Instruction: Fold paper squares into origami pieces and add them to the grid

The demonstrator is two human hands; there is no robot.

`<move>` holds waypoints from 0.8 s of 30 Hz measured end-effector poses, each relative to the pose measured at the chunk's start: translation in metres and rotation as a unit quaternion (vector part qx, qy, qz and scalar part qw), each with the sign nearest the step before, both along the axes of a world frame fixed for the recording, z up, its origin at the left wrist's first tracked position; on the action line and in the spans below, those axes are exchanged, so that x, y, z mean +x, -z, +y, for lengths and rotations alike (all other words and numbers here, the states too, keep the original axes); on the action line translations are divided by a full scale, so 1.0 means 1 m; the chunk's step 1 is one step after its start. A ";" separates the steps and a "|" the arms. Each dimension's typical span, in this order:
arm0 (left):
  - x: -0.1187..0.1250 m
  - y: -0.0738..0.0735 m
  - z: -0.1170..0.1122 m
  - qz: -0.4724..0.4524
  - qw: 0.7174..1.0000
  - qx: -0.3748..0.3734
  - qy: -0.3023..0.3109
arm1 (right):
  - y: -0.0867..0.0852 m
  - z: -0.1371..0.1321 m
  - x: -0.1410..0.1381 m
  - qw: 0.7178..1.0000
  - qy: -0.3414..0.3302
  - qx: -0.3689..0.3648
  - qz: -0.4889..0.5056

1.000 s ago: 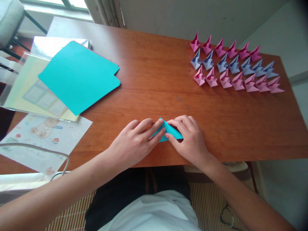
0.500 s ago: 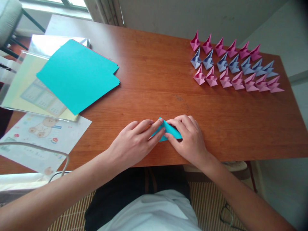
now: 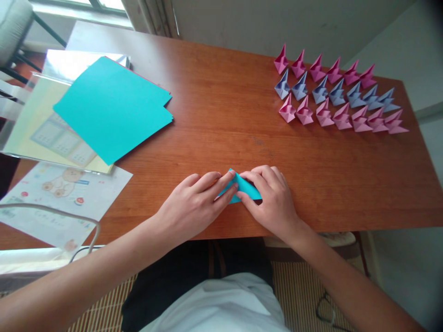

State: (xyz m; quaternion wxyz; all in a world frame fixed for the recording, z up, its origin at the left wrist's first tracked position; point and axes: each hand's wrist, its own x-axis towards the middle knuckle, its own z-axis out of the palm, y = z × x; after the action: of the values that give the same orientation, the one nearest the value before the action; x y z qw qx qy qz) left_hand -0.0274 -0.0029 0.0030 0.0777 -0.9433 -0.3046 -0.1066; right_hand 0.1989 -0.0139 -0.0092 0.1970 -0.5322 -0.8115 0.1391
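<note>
A small piece of blue folded paper (image 3: pixel 246 188) lies near the table's front edge, between my two hands. My left hand (image 3: pixel 199 198) rests over its left part, with two fingertips pressing on the paper and holding it. From the other side, my right hand (image 3: pixel 273 196) grips the upper right edge between thumb and bent fingers. Both hands cover parts of the paper, so its full outline is hidden. A sloping folded edge and a pointed top corner show between the fingers.
Blue paper sheets (image 3: pixel 117 110) lie on a clear plastic folder (image 3: pixel 20 133) at the left. Below is a printed bear sheet (image 3: pixel 104 193), crossed by a grey cable (image 3: pixel 69 213). Dark pink (image 3: pixel 316 69), lavender (image 3: pixel 320 91) and light pink folded paper pieces (image 3: pixel 324 113) stand in rows at the far right.
</note>
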 end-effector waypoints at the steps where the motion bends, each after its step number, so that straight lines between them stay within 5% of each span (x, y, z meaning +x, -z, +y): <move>1: 0.000 -0.001 0.000 0.000 1.000 -0.002 0.000 | 0.000 0.000 0.000 1.000 0.000 0.000 -0.001; 24: -0.001 0.000 0.001 -0.008 1.000 -0.007 0.002 | 0.000 0.000 0.000 1.000 -0.009 -0.007 -0.016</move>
State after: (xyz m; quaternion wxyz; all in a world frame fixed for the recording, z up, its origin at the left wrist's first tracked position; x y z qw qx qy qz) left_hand -0.0281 -0.0021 0.0033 0.0681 -0.9436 -0.3042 -0.1120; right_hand 0.1994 -0.0137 -0.0090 0.1790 -0.5280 -0.8187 0.1376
